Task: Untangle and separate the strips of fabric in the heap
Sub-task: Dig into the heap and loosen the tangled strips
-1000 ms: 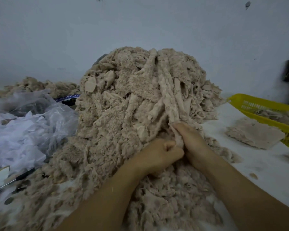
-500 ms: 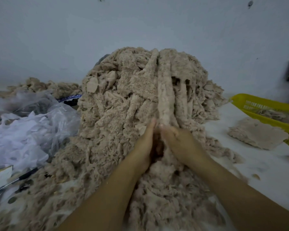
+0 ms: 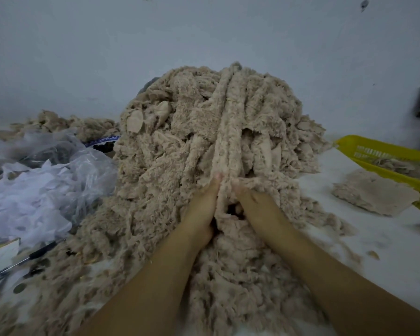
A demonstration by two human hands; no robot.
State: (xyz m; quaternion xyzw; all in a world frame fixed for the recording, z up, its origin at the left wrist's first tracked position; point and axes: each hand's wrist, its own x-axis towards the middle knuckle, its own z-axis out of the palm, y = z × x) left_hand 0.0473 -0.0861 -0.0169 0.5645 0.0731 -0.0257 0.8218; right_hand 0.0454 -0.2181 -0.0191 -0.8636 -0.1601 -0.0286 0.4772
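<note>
Head view: 1 long strip (image 3: 228,132) runs from the crest of the heap (image 3: 175,122) down its near face to your hands. Left hand (image 3: 201,207): fingers straight, flat against the strip. Right hand (image 3: 256,204): fingertips sunk in pile, so I cannot tell its grip. Step, as judged: isolating 1 strip. Next: pinch it and draw it clear of the heap.

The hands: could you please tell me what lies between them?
A long strip hanging down the heap runs between left hand and right hand, per the head view.
</note>
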